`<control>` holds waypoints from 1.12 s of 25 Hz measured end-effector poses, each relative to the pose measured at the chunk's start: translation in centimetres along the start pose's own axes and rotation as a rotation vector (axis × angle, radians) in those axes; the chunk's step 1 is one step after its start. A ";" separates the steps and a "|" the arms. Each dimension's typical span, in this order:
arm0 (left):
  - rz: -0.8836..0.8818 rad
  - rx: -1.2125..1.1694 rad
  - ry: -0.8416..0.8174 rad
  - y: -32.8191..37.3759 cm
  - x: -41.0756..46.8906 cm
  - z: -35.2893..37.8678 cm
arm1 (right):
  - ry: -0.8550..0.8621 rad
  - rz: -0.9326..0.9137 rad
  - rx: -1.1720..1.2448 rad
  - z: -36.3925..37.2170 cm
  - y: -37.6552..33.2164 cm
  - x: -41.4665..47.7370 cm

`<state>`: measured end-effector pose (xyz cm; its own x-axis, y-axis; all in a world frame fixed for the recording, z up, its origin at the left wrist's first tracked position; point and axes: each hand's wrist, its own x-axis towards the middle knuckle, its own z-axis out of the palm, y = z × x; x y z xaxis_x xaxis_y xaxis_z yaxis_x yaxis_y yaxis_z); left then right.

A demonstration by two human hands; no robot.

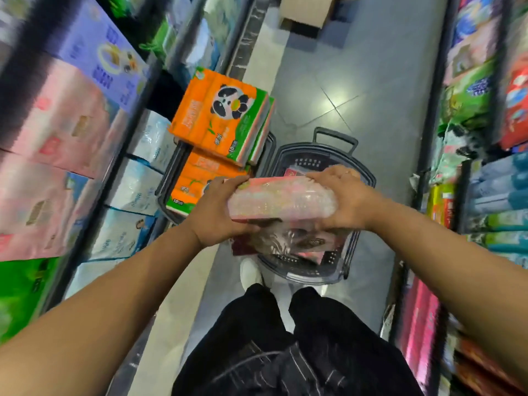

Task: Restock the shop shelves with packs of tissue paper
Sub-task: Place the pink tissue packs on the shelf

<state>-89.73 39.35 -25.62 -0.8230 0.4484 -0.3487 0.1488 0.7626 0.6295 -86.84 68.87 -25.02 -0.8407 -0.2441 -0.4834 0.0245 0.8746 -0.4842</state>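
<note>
Tissue pack (281, 200) lies crosswise between both hands.

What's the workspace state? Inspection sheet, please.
surface: grey tiled floor, aisle between shelves.
job's things: pink tissue pack held over grey basket; orange panda packs stacked in second basket.
clutter: cardboard box on the floor beyond.
grips: left grip and right grip each hold one end of the pink tissue pack.
cables: nothing seen.
surroundings: stocked left shelves and right shelves; edges blurred.
</note>
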 end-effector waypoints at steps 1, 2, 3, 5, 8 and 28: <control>-0.043 -0.030 0.037 0.4 -0.7 -0.8 | 0.074 0.000 0.049 -0.6 -0.3 -0.2; -0.088 -0.066 0.082 0.9 -1.6 -1.7 | 0.156 0.014 0.119 -1.0 -0.8 -0.6; -0.135 -0.102 0.121 1.3 -2.5 -2.6 | 0.229 0.026 0.207 -1.2 -1.4 -1.0; -0.209 -0.185 0.168 2.1 -4.3 -3.9 | 0.287 0.029 0.411 -1.0 -2.6 -1.7; -0.244 -0.401 0.196 3.3 -6.9 -5.6 | 0.300 -0.037 0.714 -0.7 -3.9 -2.1; -0.213 -1.087 0.839 1.6 -22.5 -14.4 | 0.319 -0.433 0.834 -5.5 -23.3 -3.5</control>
<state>-78.87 23.76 -6.78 -0.9131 -0.3351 -0.2321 -0.1975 -0.1345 0.9710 -87.43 51.61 -8.03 -0.9704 -0.2410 0.0159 -0.0490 0.1318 -0.9901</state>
